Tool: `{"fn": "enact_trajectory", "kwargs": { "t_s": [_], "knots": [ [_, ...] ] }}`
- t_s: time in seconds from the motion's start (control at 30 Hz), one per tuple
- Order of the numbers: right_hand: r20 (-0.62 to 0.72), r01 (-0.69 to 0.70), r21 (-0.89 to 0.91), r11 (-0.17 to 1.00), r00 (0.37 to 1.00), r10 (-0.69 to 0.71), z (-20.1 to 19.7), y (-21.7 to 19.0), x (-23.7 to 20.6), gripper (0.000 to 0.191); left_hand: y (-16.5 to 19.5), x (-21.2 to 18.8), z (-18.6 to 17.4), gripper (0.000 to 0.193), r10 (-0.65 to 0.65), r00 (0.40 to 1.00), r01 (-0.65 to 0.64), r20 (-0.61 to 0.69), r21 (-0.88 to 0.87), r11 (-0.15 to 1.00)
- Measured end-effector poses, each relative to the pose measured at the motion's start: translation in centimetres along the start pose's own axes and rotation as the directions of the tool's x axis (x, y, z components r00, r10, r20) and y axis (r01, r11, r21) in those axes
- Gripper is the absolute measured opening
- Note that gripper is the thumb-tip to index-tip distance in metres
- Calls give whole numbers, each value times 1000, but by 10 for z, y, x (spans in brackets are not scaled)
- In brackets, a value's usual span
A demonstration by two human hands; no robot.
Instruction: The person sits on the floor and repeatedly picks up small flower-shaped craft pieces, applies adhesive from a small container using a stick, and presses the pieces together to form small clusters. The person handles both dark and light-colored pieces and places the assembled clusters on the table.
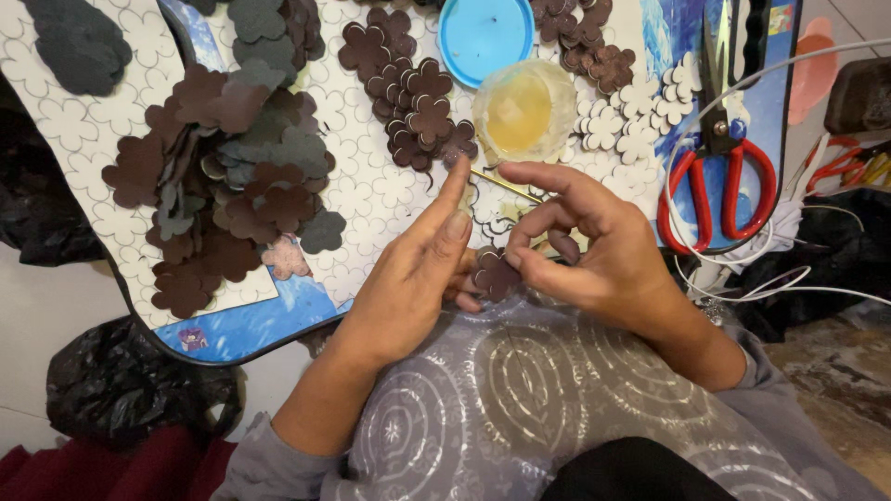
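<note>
Both my hands meet over my lap at the front edge of a work board [251,325]. Between them is a small dark brown flower-shaped foam piece [495,274]. My left hand [418,274] has its fingers stretched upward, with the thumb side touching the piece. My right hand [585,241] pinches the piece with thumb and forefinger, its other fingers curled. A thin yellow stick [506,184] lies just beyond the fingertips, next to an open tub of yellowish glue [524,111].
Piles of brown and grey foam flowers [232,176] cover the board's left; more brown ones [413,102] lie centre. White flower cut-outs [631,116], a blue lid [484,35], red-handled scissors [719,139] and white cables [770,278] lie right. Black bags [130,380] sit lower left.
</note>
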State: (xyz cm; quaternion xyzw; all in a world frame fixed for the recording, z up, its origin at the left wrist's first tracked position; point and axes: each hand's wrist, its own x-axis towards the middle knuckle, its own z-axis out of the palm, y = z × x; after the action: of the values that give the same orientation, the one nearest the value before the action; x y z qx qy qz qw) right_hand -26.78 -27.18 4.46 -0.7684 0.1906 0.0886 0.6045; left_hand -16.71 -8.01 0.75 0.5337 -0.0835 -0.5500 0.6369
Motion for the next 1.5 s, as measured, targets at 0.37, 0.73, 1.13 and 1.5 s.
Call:
{"fn": "enact_trajectory", "kwargs": {
  "t_s": [0.37,0.73,1.13,1.5],
  "knots": [
    [-4,36,-40,999,999,-36,2,3,0,67,0,-2,-1,67,49,999,-49,0,47,998],
    [-29,42,-4,999,999,-43,4,5,-1,66,5,-2,3,96,70,997,-64,-34,151,986],
    [-18,70,-14,997,997,-70,0,4,-5,74,10,-4,7,94,113,991,-85,-67,328,941],
    [-199,110,285,952,979,-53,3,19,-6,67,-3,-2,16,113,250,957,-257,-148,-35,966]
  ]
}}
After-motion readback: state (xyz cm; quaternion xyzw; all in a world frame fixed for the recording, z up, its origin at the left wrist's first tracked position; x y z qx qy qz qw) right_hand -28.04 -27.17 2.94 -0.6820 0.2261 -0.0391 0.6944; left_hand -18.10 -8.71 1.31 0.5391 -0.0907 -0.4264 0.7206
